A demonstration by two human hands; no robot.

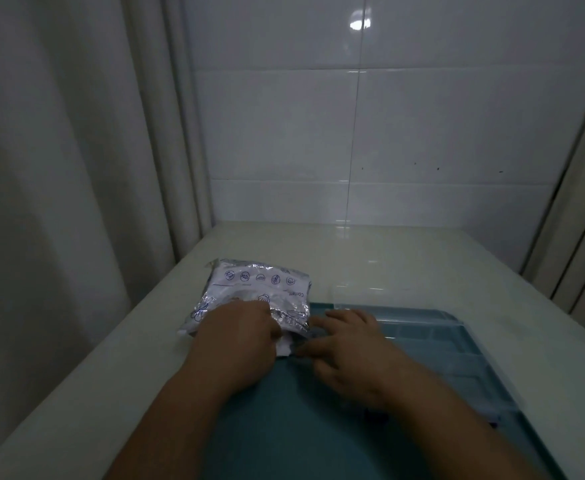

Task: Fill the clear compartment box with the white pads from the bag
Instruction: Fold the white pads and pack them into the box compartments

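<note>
My left hand [239, 337] lies on the near end of the foil bag [260, 289], fingers curled over its crumpled mouth and gripping it. A white pad [284, 348] shows at that opening, just beside my knuckles. My right hand [350, 348] rests on the teal mat [301, 427] with fingers stretched loosely toward the pad; blur hides whether they touch it. The clear compartment box [457, 348] sits on the mat at my right hand's far side. The bag lies on the pale counter [405, 265], overlapping the mat's far left corner.
</note>
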